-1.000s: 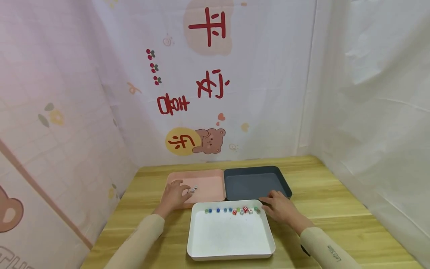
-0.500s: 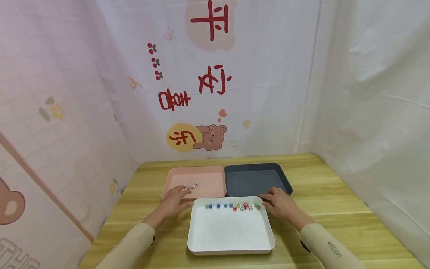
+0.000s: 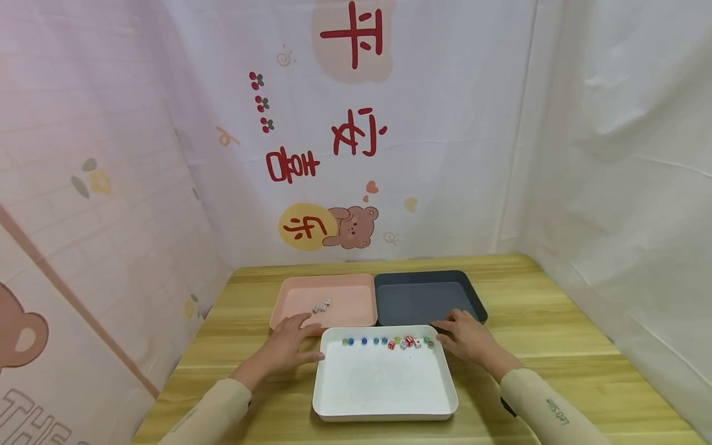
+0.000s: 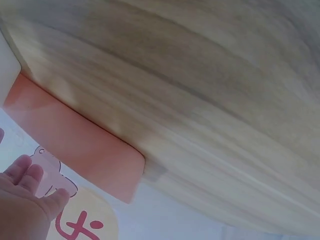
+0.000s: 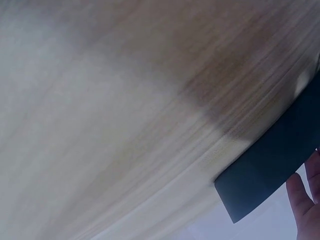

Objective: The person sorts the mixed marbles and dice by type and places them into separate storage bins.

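Note:
A white tray [image 3: 385, 383] holds a row of blue and green marbles [image 3: 364, 341] along its far side, with red dice [image 3: 409, 340] and white dice [image 3: 418, 343] among them toward the right. My left hand [image 3: 285, 347] is beside its far left corner, fingers spread, thumb tip right at the left rim, nothing held. Relaxed fingers of my right hand [image 3: 470, 341] lie at the far right corner, near the dark tray's front rim. Several small white dice [image 3: 322, 306] sit in the pink tray [image 3: 353, 300]. Both wrist views catch only parts of the hands [image 4: 30, 197] [image 5: 302, 200].
Behind the white tray, the pink tray and the dark blue-grey tray [image 3: 425, 298] stand side by side. All three are on a wood-grain table [image 3: 534, 346]. A printed white cloth [image 3: 445, 154] hangs behind and along both sides.
My left hand has drawn back from the dice in the pink tray to the white tray's left side, its fingers spreading. My right hand stays by the far right corner.

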Tool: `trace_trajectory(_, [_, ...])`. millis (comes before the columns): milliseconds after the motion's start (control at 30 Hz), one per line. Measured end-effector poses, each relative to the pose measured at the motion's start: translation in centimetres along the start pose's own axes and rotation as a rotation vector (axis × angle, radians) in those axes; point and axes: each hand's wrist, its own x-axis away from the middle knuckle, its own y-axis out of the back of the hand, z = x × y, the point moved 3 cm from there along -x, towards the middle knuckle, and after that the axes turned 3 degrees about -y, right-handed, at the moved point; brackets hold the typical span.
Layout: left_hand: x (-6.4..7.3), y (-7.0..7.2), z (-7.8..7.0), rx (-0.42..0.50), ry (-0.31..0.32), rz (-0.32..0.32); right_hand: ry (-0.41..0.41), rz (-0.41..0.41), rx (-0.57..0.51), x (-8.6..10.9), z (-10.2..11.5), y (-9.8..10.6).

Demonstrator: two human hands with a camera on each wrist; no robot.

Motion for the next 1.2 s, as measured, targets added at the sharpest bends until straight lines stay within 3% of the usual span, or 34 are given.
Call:
trace_trajectory(267, [0.3, -0.5, -0.2, -0.052, -0.073, 0.032, -0.003, 0.012, -0.008, -0.2, 0.3, 0.3])
trace_trajectory(533, [0.7, -1.1, -0.2, -0.197, -0.146, 0.02, 0.029, 0.06, 0.023, -1.0, 0.6, 1.2])
trace_trajectory(667, [0.7, -1.0, -0.4, -0.222, -0.178, -0.001, 0.034, 0.058, 0.021, -1.8, 1.1, 1.8])
trace_trajectory(1067, [0.8, -0.9, -0.5, -0.23, -0.171, 0.026, 0.182, 0.007, 0.028, -6.1, 6.4, 3.0])
trace_trajectory(1200, [0.8, -1.1, -0.7, -0.231, -0.18, 0.024, 0.177, 0.031, 0.005, -7.3, 8.4, 2.6])
